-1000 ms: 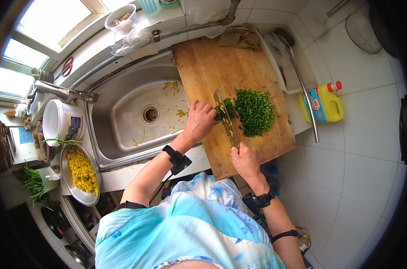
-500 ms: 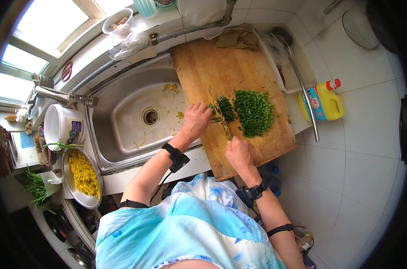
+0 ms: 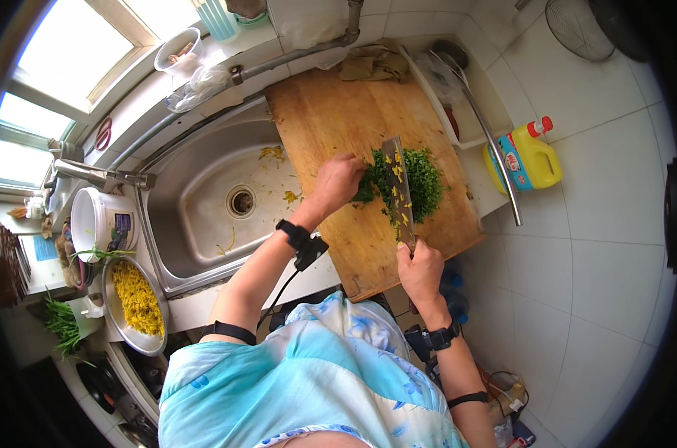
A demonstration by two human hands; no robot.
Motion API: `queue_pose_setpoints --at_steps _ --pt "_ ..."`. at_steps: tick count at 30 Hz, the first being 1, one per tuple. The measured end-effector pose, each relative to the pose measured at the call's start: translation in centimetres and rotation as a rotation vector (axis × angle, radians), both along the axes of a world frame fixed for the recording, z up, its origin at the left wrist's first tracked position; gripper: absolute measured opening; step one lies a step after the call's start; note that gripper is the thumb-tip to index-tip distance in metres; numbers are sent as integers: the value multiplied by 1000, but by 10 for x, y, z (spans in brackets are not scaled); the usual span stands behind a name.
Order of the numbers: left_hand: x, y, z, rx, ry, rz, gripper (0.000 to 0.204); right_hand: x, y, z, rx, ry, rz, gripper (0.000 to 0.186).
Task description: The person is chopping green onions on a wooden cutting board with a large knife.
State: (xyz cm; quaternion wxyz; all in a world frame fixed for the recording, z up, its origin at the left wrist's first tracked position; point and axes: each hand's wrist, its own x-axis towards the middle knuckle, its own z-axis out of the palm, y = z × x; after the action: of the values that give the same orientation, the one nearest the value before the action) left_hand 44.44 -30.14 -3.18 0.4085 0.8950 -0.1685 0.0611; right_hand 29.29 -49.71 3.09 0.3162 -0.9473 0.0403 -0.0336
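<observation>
My right hand (image 3: 420,275) grips the handle of a cleaver (image 3: 400,190). Its broad blade lies tilted over a heap of finely chopped greens (image 3: 426,187), with yellow shreds stuck to the metal. My left hand (image 3: 337,183) is closed, fingers curled, at the left side of the heap. Against its fingertips is a small dark bunch of long greens (image 3: 364,187), partly hidden by the hand. Everything rests on a wooden cutting board (image 3: 331,104) that overlaps the right part of a steel sink (image 3: 204,198).
Left of the sink stand a bowl of yellow shreds (image 3: 137,299), a white bucket (image 3: 92,220) and a container of long greens (image 3: 62,321). A yellow jug (image 3: 525,160) and a white tray (image 3: 469,134) are right of the board. A faucet (image 3: 103,175) reaches over the sink.
The cleaver has moved right, from the bunch of long greens onto the chopped heap, and its blade has turned to show its flat side. My left hand has shifted slightly right.
</observation>
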Motion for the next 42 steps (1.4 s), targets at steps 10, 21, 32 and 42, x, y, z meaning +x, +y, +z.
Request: queue_pose_setpoints --at_steps 10,21,32,42 --pt "-47 2 0 172 -218 -60 35 8 7 4 -85 115 71 21" --pt "-40 3 -9 116 -190 8 18 16 10 10 -146 161 80 20" --pt "-22 -1 -9 11 24 197 5 19 17 9 -184 186 128 18" --pt "-25 5 -1 -129 -137 116 13 26 16 8 -146 199 112 19"
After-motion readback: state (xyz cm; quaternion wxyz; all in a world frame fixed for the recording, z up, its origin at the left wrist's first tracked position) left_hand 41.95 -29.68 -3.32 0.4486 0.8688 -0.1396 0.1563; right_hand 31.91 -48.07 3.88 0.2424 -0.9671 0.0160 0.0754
